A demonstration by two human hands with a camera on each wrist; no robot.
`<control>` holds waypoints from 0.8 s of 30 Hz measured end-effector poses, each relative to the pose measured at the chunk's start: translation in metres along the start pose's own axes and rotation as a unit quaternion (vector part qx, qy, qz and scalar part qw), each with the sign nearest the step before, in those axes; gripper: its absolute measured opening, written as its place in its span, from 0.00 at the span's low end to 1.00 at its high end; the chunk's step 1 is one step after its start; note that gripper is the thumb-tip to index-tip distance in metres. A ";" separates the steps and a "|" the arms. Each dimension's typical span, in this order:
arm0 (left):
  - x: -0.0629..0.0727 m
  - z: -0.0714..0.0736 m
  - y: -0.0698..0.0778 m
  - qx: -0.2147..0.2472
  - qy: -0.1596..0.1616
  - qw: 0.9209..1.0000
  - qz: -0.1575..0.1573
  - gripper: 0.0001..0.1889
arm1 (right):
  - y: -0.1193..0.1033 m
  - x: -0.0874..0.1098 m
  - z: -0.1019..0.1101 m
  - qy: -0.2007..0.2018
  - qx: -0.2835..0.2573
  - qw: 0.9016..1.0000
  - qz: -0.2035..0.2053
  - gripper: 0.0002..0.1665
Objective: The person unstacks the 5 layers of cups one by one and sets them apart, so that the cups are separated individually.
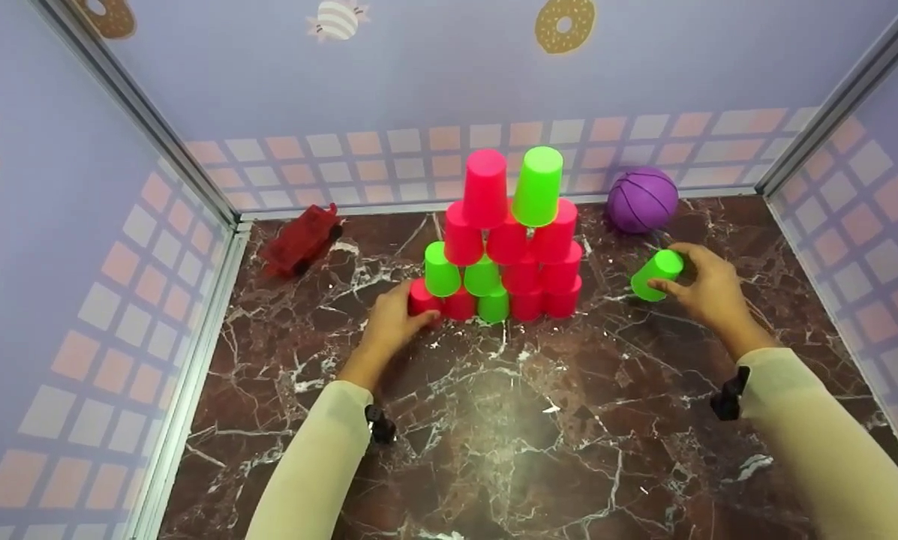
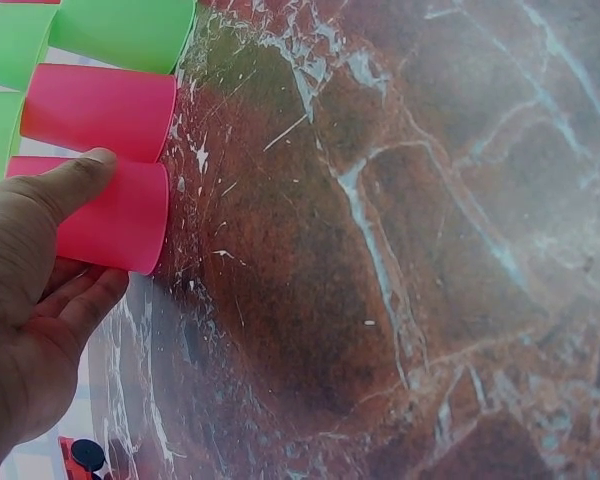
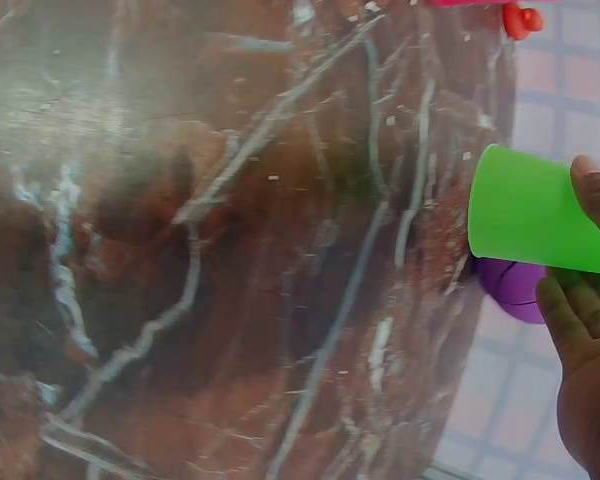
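Upside-down plastic cups stand stacked in a pyramid [image 1: 521, 274], pink ones mixed with green ones. The highest row holds a pink cup [image 1: 486, 189] and a green cup [image 1: 538, 187] side by side. At the lower left, my left hand [image 1: 388, 322] grips the end pink cup [image 2: 120, 215] of the bottom row, thumb on the near side and fingers on the far side. Off to the right of the pyramid, my right hand [image 1: 711, 292] holds a single green cup [image 1: 653, 277] between thumb and fingers, tilted, base up.
A purple ball [image 1: 642, 200] sits at the back right, just beyond the held green cup. At the back left lies a red toy vehicle [image 1: 302, 241]. Patterned panels [image 1: 418, 82] enclose the dark marbled surface [image 1: 494, 420] on the back and both sides.
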State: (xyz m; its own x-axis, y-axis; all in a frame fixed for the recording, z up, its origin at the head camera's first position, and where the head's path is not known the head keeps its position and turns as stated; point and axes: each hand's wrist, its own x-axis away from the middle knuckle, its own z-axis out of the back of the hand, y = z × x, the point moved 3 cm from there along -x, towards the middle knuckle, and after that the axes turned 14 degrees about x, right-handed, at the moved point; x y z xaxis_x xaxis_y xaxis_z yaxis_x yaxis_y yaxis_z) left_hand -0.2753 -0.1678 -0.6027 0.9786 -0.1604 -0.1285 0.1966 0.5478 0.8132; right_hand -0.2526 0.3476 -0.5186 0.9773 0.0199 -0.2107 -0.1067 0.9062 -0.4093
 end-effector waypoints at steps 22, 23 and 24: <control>-0.005 -0.006 -0.020 -0.008 -0.008 1.000 0.006 0.35 | 0.009 -0.007 -0.038 -0.021 0.010 1.000 -0.010 0.40; -0.006 -0.007 -0.024 -0.007 -0.005 1.000 0.002 0.35 | 0.010 -0.005 -0.039 -0.016 0.013 1.000 -0.006 0.40; -0.007 -0.007 -0.026 -0.011 -0.007 1.000 0.004 0.35 | 0.011 -0.004 -0.040 -0.010 0.014 1.000 -0.003 0.40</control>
State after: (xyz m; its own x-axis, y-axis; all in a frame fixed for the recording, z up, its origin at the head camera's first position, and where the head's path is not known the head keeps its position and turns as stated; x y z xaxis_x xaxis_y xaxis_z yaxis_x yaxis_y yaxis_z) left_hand -0.2867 -0.1749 -0.6272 0.9795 -0.1669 -0.1132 0.1892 0.5670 0.8017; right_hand -0.2654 0.3402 -0.5576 0.9814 0.0215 -0.1907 -0.0949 0.9181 -0.3849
